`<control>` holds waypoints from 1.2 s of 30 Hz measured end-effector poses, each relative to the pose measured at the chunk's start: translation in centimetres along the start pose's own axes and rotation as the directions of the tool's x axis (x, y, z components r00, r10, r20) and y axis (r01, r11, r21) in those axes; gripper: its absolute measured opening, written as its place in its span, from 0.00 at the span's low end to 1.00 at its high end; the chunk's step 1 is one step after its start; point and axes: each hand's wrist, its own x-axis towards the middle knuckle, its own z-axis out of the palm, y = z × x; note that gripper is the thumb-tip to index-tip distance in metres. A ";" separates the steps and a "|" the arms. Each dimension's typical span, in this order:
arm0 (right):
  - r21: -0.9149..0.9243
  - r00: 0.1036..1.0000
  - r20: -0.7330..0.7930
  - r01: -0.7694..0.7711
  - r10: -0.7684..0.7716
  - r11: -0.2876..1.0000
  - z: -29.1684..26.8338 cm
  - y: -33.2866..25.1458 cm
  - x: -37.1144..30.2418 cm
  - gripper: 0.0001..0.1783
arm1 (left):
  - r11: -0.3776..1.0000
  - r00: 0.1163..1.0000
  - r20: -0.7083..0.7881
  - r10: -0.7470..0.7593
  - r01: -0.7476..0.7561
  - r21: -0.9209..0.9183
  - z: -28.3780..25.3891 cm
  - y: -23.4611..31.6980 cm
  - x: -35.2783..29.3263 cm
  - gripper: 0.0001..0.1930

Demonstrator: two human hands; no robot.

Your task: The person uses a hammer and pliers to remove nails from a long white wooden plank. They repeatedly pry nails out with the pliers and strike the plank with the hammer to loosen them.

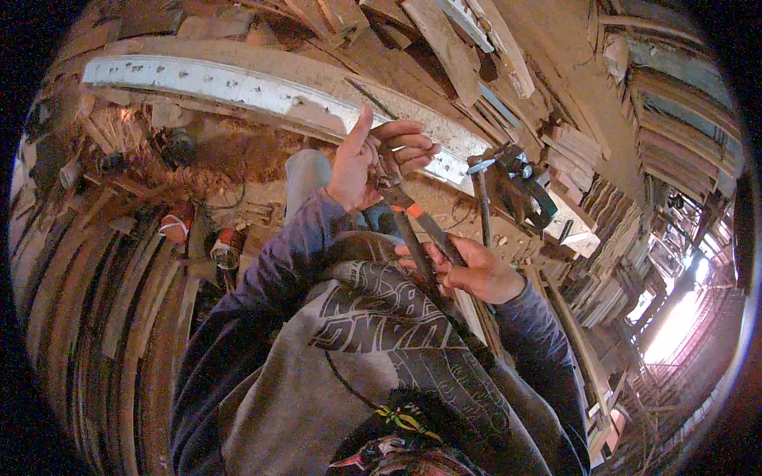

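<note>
My right hand [486, 271] is wrapped round the handles of a pair of long-handled pincers [435, 232]. The dark metal handles spread apart toward me, with orange bands below the pivot. At the head of the pincers is my left hand [373, 159], thumb raised and fingers stretched out to the right. The jaws lie against or just in front of its palm; whether it grips anything small there does not show. Behind the left hand runs a long pale white board [214, 81] with a row of dark holes or nail spots.
A dark vise-like tool [520, 186] stands to the right, beside a T-shaped, hammer-like tool [482, 194]. Stacked boards [615, 230] fill the right side. Long planks [103, 309] lie at left, near a red-and-white object [176, 224]. Brown shavings [214, 159] lie below the white board.
</note>
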 end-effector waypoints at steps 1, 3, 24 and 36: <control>-0.005 1.000 0.014 -0.021 0.021 1.000 -0.1 0.2 -0.1 0.20 | 1.000 0.999 0.030 -0.020 0.021 -0.018 0.1 -0.2 -0.2 0.38; 0.085 0.998 0.034 -0.050 0.047 0.995 -0.1 0.5 -0.4 0.19 | 0.998 0.998 -0.030 -0.049 0.050 0.040 0.1 -0.6 -0.6 0.39; 0.160 0.979 -0.084 -0.169 0.184 0.972 -1.4 -5.5 4.3 0.14 | 0.978 0.816 -0.540 0.206 -0.175 0.109 -5.3 3.6 -4.4 0.17; 0.206 0.868 -0.089 -0.463 0.488 0.862 -0.5 -14.0 7.9 0.10 | 0.950 0.804 -0.556 0.211 -0.036 0.309 -5.5 6.5 -4.4 0.19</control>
